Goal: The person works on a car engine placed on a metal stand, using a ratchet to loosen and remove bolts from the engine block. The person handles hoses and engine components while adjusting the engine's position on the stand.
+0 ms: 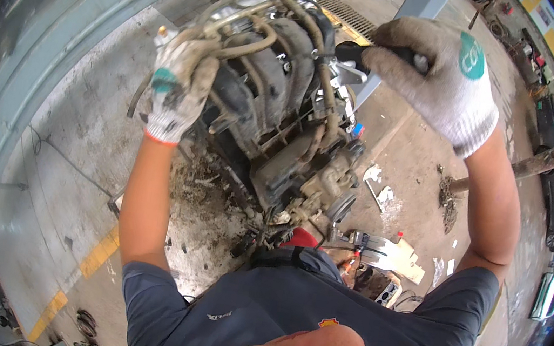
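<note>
A greasy engine (270, 94) with dark curved intake pipes and several rubber hoses (261, 47) stands in front of me. My left hand (179, 85), in a dirty white work glove, is at its left side with the fingers bent in against the hose ends. The glove hides what they grip, and a small brass-coloured tip shows just above it. Raised at the engine's right side, my right hand (432, 74) wears the same kind of glove. Its fingers are closed around a dark handle-like object (414, 56), mostly covered by the glove. A black rounded piece (352, 54) shows beside the fingertips; whether it belongs to that object I cannot tell.
A blue-grey metal post (425, 3) rises behind my right hand, and a large pale blue frame (0, 99) curves along the left. Below the engine lie oily dirt, a red container (302, 239) and loose parts (375, 282). A rusty pole (540, 164) crosses at right.
</note>
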A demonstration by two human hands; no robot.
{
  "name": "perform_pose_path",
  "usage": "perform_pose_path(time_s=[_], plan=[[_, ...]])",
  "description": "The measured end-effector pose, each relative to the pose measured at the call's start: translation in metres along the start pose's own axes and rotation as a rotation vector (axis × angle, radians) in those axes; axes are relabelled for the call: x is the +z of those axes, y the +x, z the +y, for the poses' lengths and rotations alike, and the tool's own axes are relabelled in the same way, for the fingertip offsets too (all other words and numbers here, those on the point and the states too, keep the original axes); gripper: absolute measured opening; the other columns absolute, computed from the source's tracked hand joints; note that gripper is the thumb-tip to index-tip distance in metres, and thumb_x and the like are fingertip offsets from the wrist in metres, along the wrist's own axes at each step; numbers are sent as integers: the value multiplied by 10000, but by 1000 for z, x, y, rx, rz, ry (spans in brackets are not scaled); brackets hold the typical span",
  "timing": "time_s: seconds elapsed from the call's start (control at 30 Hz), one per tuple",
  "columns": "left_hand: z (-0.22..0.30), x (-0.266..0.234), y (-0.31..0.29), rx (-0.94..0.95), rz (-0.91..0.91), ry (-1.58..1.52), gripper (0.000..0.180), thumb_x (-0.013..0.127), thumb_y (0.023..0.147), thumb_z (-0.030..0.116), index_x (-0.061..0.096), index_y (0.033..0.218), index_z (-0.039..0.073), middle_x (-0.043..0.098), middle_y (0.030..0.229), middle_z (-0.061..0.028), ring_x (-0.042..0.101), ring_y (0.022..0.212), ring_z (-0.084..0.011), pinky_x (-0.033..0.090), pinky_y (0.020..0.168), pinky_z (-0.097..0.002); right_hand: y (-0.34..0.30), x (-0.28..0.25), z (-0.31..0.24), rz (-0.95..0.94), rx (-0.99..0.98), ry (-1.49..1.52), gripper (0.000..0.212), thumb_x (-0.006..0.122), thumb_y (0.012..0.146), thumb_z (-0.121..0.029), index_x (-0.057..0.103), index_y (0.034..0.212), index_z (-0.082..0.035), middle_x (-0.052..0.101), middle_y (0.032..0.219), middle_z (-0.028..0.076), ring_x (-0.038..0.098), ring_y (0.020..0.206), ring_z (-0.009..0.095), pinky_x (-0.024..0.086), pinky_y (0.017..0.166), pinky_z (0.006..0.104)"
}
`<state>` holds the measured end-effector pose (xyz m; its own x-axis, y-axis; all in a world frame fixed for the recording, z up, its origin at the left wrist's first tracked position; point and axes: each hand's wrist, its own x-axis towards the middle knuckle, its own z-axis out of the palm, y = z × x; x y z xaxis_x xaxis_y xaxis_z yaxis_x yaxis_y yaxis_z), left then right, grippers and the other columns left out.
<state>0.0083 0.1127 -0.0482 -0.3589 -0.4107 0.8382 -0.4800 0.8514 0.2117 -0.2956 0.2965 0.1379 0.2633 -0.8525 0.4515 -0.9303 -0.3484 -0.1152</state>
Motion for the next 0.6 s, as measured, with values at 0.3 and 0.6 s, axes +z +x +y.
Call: perform_pose_path(time_s=[0.3,0.6], plan=[[5,-2,-1,-137,-82,62,299,634,1014,254,771,1142,22,704,1339,-235,603,1367,-408,441,1171,-530,7,17,31,54,-288,-101,202,827,878,-262,740,825,-87,667,661,105,697,648,306,541,636,440],[-1,1,-11,-227,-55,-2,489,590,1069,447,755,1124,-10,680,1357,-258,612,1352,-419,466,1152,-535,31,17,48,-113,-363,-130,225,816,893,-322,745,791,-134,694,670,76,728,658,268,586,665,402]])
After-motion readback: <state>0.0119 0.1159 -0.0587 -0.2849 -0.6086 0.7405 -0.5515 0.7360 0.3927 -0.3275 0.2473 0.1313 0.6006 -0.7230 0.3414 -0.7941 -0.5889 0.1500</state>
